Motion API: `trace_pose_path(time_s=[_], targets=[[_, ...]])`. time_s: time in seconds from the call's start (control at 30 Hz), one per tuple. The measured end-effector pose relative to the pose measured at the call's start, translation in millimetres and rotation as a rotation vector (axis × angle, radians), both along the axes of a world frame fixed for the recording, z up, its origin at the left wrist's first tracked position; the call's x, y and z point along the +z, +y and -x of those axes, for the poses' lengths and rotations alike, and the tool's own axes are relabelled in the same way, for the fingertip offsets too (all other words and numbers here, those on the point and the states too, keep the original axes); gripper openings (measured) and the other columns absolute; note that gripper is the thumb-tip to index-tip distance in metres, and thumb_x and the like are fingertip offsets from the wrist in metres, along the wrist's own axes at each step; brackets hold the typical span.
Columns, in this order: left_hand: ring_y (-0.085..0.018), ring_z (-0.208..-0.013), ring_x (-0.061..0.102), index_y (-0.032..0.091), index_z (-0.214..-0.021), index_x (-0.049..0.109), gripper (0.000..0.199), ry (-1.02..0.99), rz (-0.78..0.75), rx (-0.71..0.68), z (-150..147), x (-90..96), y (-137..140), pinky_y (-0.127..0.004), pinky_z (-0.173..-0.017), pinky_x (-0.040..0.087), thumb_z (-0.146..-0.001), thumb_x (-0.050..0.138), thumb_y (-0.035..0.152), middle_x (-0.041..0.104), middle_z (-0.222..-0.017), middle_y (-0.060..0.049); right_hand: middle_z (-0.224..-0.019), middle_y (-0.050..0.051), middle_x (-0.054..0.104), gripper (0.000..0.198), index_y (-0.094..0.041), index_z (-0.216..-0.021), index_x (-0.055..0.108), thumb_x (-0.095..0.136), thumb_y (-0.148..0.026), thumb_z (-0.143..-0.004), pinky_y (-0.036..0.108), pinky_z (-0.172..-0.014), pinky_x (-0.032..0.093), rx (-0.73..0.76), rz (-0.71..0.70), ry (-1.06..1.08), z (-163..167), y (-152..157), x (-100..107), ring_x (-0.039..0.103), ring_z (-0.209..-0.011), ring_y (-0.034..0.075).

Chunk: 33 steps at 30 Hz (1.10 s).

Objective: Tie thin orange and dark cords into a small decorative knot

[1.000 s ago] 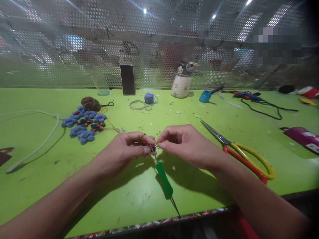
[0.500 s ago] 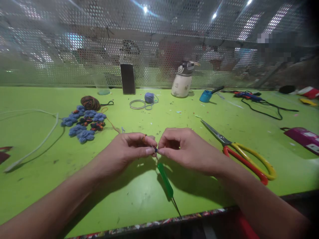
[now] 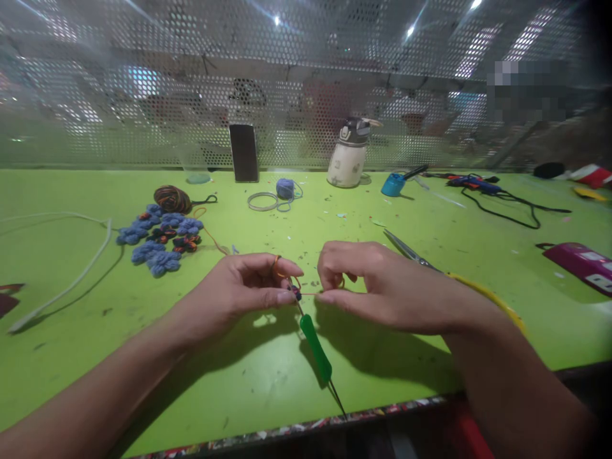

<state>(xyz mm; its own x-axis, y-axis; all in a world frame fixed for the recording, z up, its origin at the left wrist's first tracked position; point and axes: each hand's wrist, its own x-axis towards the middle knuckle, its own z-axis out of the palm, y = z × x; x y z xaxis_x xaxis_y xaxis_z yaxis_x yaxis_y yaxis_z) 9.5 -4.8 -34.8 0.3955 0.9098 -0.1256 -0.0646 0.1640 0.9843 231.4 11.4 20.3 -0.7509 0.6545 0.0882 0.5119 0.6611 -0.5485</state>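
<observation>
My left hand [image 3: 253, 284] pinches a small dark crochet piece [image 3: 296, 293] between thumb and fingers. Orange and dark yarn [image 3: 276, 264] loops over its index finger. Through the piece runs a crochet hook with a green handle [image 3: 315, 350], slanting down toward the table's front edge; neither hand is on the handle. To the right, my right hand [image 3: 363, 287] is closed on a thin strand of yarn [image 3: 308, 294], stretched taut from the piece. Left of the hands lie several blue and multicoloured crochet flowers [image 3: 162, 258] beside a ball of variegated yarn [image 3: 172, 199].
Scissors [image 3: 406, 245] lie partly under my right forearm. Farther back stand a phone [image 3: 244, 153], a bottle [image 3: 348, 159] and a blue pot [image 3: 393, 185], near a blue yarn ball [image 3: 285, 187]. A glue gun [image 3: 478, 185] and its cable lie right; a white cable [image 3: 71, 290] lies left.
My right hand has moved right, away from my left hand, drawing the yarn strand out between them. The hook has stayed nearly in place.
</observation>
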Motion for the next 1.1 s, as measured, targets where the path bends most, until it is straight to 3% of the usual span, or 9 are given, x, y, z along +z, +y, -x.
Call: trace_pose_path(time_s=[0.1,0.2,0.27,0.3,0.57,0.8,0.87,0.97,1.1], targets=[[-0.011,-0.072,0.064,0.023,-0.089,0.075,0.02,0.009,-0.014,-0.003,-0.6,1.2,-1.0,-0.022,-0.07,0.049,-0.07,0.08,0.021,0.072,-0.078,0.0,-0.086,0.004,0.061,0.013,-0.016,-0.073,0.055,0.059,-0.015,-0.085,0.029,-0.074,0.044,0.134,0.184,0.177,-6.2,1.7,4.8,0.054,-0.079,0.013],[-0.013,-0.073,0.065,0.023,-0.087,0.076,0.017,0.005,-0.043,-0.016,-1.8,2.4,-2.0,-0.024,-0.072,0.049,-0.071,0.079,0.021,0.073,-0.079,-0.001,-0.095,0.007,0.065,0.013,-0.016,-0.075,0.052,0.057,-0.014,-0.087,0.03,-0.078,0.047,0.236,0.557,0.456,-3.9,2.2,0.6,0.059,-0.084,0.014],[-0.014,-0.073,0.065,0.023,-0.085,0.075,0.015,0.004,-0.053,-0.028,-1.9,2.6,-2.1,-0.025,-0.072,0.05,-0.071,0.079,0.021,0.073,-0.077,-0.001,-0.079,0.004,0.064,0.01,-0.015,-0.081,0.052,0.055,-0.016,-0.09,0.027,-0.067,0.048,0.297,0.79,0.49,0.8,2.7,-6.0,0.059,-0.069,0.011],[-0.014,-0.073,0.065,0.023,-0.084,0.075,0.014,0.009,-0.056,-0.032,-1.7,2.3,-1.8,-0.025,-0.072,0.05,-0.07,0.079,0.022,0.073,-0.076,0.0,-0.07,0.001,0.061,0.01,-0.015,-0.081,0.052,0.056,-0.018,-0.09,0.024,-0.061,0.046,0.264,0.826,0.477,3.2,3.1,-9.3,0.055,-0.062,0.009],[-0.009,-0.07,0.061,0.022,-0.074,0.076,0.007,0.061,-0.053,-0.022,-0.4,0.2,-0.6,-0.02,-0.07,0.047,-0.069,0.08,0.022,0.07,-0.073,0.003,-0.058,-0.006,0.046,0.03,-0.013,-0.072,0.052,0.069,-0.036,-0.081,0.018,-0.046,0.028,0.023,0.657,0.487,8.4,5.9,-12.5,0.037,-0.051,0.004],[-0.011,-0.068,0.061,0.019,-0.072,0.075,0.009,0.067,-0.019,-0.003,-3.1,0.4,1.9,-0.023,-0.07,0.047,-0.066,0.082,0.022,0.071,-0.07,0.001,-0.055,-0.003,0.058,0.029,-0.014,-0.071,0.055,0.076,-0.033,-0.073,0.017,-0.047,0.036,0.02,0.799,0.467,7.8,15.1,-23.0,0.049,-0.049,0.005],[-0.012,-0.069,0.062,0.018,-0.074,0.075,0.014,0.04,-0.024,0.047,-2.2,1.6,4.2,-0.024,-0.071,0.048,-0.064,0.083,0.022,0.072,-0.072,-0.001,-0.064,0.001,0.065,0.028,-0.013,-0.075,0.058,0.075,-0.036,-0.074,0.019,-0.049,0.041,-0.001,0.795,0.495,4.6,19.4,-24.4,0.056,-0.052,0.008],[-0.012,-0.07,0.063,0.018,-0.078,0.074,0.02,-0.038,-0.056,0.163,-0.4,5.7,6.4,-0.026,-0.074,0.047,-0.061,0.084,0.02,0.072,-0.073,-0.001,-0.065,0.004,0.066,0.029,-0.012,-0.068,0.06,0.071,-0.038,-0.076,0.021,-0.047,0.041,-0.171,0.619,0.458,-1.1,28.0,-23.6,0.057,-0.049,0.009],[-0.015,-0.072,0.064,0.015,-0.078,0.074,0.021,-0.11,-0.078,0.218,0.0,10.4,5.4,-0.029,-0.074,0.047,-0.06,0.085,0.019,0.071,-0.073,-0.003,-0.068,0.008,0.067,0.021,-0.011,-0.073,0.067,0.06,-0.027,-0.084,0.027,-0.058,0.047,-0.51,0.116,0.228,-1.7,32.4,-17.6,0.062,-0.06,0.015]])
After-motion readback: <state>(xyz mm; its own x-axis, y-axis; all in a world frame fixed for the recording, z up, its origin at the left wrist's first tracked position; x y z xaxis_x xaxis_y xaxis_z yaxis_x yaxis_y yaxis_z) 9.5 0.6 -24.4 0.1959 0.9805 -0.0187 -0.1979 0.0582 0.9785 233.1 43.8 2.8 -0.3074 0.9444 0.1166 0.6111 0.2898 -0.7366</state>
